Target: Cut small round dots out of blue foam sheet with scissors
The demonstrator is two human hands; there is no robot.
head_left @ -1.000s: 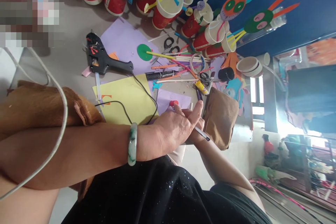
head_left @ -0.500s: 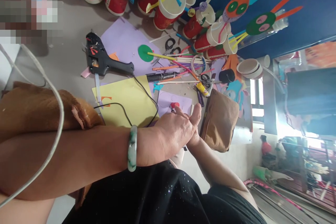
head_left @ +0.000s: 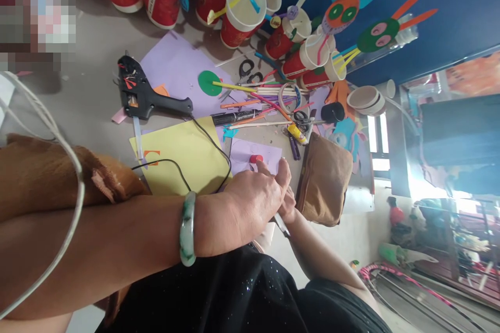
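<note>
My left hand [head_left: 255, 195], with a green-and-white bangle on its wrist, reaches in from the left with its fingers bent. It overlaps my right hand [head_left: 289, 205], hiding most of it and whatever lies between them. A slim white pen-like tool [head_left: 281, 225] with a dark end sticks out below my left hand, along the thumb side of my right hand, which seems closed on it. Just beyond my fingers, a small red cylindrical piece [head_left: 257, 158] rests on a lilac paper sheet [head_left: 240, 151] that carries drawn circles.
A black glue gun [head_left: 144, 91] and yellow paper [head_left: 172, 138] lie to the left. Scissors [head_left: 247, 68], a marker [head_left: 236, 116], a glue stick [head_left: 297, 134] and straws lie beyond. Red paper cups [head_left: 242, 15] line the back. A brown pouch [head_left: 326, 179] lies right.
Both hands have shifted slightly in view. More of the white pen-like tool now shows below them. The whole scene has moved a little leftward with the camera.
</note>
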